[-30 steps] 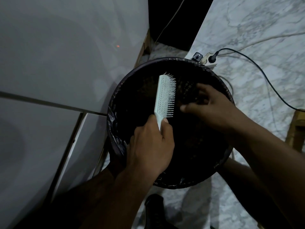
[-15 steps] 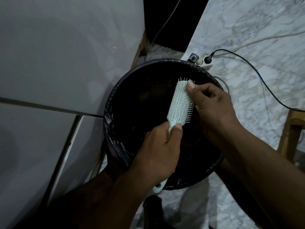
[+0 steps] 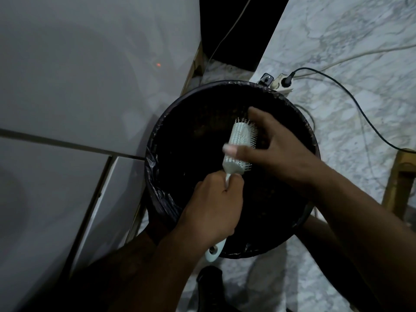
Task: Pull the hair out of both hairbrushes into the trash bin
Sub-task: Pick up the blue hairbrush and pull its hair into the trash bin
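A pale blue-white hairbrush (image 3: 240, 140) is held over the round black trash bin (image 3: 155, 163), which is lined with a dark bag. My left hand (image 3: 213, 208) grips the brush handle, whose end pokes out below my palm. My right hand (image 3: 276, 152) lies over the bristle side of the head, thumb across the brush and fingers spread around its tip. Any hair on the bristles is too dark to make out. Only this one brush is in view.
A grey cabinet or wall panel (image 3: 78, 109) stands close to the bin's left. A power strip (image 3: 279, 83) with a black cable (image 3: 351, 97) lies on the marble floor behind the bin. A wooden furniture leg (image 3: 398, 181) stands at the right.
The brush head has rolled so its back faces up more. My right hand moved from the brush tip to lie over the bristles, thumb crossing the head.
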The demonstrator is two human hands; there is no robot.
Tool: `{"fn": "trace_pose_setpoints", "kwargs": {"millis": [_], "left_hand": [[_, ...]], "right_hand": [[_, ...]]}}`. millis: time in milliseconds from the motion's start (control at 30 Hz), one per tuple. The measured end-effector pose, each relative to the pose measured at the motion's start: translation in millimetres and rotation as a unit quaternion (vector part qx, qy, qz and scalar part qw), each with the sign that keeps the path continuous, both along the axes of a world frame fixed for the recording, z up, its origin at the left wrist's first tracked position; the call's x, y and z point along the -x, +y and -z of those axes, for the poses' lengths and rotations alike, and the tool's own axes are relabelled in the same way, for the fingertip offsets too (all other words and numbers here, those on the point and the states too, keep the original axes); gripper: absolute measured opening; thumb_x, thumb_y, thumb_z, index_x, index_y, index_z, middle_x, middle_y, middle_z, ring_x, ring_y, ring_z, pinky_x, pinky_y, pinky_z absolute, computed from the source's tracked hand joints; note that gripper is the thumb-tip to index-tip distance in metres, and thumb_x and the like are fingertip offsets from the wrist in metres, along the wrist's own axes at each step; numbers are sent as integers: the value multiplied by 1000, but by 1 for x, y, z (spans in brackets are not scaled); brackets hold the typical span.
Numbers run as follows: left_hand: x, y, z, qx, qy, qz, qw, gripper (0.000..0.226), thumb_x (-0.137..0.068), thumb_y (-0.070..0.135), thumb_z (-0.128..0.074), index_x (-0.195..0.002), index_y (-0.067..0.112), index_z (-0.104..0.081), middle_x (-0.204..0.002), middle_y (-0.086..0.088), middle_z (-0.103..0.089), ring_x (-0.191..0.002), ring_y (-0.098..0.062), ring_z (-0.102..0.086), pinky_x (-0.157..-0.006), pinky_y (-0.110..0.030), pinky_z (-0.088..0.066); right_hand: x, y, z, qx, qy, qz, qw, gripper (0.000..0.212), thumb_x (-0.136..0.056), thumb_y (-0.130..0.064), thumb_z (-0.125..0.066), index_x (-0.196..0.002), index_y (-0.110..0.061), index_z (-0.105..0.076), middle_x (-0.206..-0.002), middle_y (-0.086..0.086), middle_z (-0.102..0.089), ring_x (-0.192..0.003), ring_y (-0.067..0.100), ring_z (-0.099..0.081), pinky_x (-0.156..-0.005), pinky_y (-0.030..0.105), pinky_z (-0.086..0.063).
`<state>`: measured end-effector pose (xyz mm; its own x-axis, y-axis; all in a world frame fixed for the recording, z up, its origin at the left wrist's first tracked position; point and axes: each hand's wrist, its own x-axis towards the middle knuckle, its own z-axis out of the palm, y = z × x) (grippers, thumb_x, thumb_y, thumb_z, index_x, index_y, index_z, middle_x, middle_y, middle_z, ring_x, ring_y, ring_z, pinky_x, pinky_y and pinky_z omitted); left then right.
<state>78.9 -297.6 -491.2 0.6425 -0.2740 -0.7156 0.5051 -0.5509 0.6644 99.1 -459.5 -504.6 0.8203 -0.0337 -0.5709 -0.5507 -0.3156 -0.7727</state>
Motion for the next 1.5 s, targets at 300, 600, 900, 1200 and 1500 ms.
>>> {"fn": "trace_pose_setpoints", "kwargs": {"millis": [300, 600, 900, 1200, 1500], "left_hand": [[2, 0, -3, -5, -38, 52, 998, 39, -102, 38, -42, -77, 12, -58, -51, 5, -54, -33, -5, -49, -44, -29, -46], [-6, 14, 3, -156, -93, 40, 982, 39, -102, 42, -38, -99, 14, -64, -92, -8, -70, -85, -26, -66, -73, -32, -49], [-7, 12, -1, -175, -84, 55, 979, 38, -101, 43, -37, -102, 15, -64, -97, -8, -70, -91, -29, -67, -82, -40, -54], [-4, 3, -6, -4, -20, 71, 997, 36, -102, 37, -44, -78, 13, -59, -52, 5, -53, -30, -5, -47, -38, -25, -41], [-8, 8, -13, 37, 4, 85, 996, 39, -102, 38, -47, -77, 9, -57, -46, 7, -48, -33, -6, -44, -37, -24, -42]], "right_hand": [[-3, -9, 10, -3, 96, 242, 965, 65, -87, -62, -61, -92, 2, -71, -71, 12, -59, -61, 23, -54, -57, 28, -43], [-8, -7, 8, -88, 124, 259, 954, 34, -96, -32, -64, -69, -12, -55, -58, 12, -44, -45, 20, -38, -44, 30, -32], [-7, -1, 3, 49, 80, 79, 992, 67, -82, -47, -75, -141, -25, -53, -137, -2, -55, -112, 13, -58, -76, 19, -45], [-6, -1, 4, -23, -62, 150, 987, 35, -73, -23, -85, -103, -8, -77, -98, 13, -77, -83, 13, -72, -76, 26, -60], [-7, -1, 13, -229, 19, 361, 904, 22, -92, -23, -69, -84, -3, -69, -77, 10, -72, -67, 15, -68, -67, 29, -59]]}}
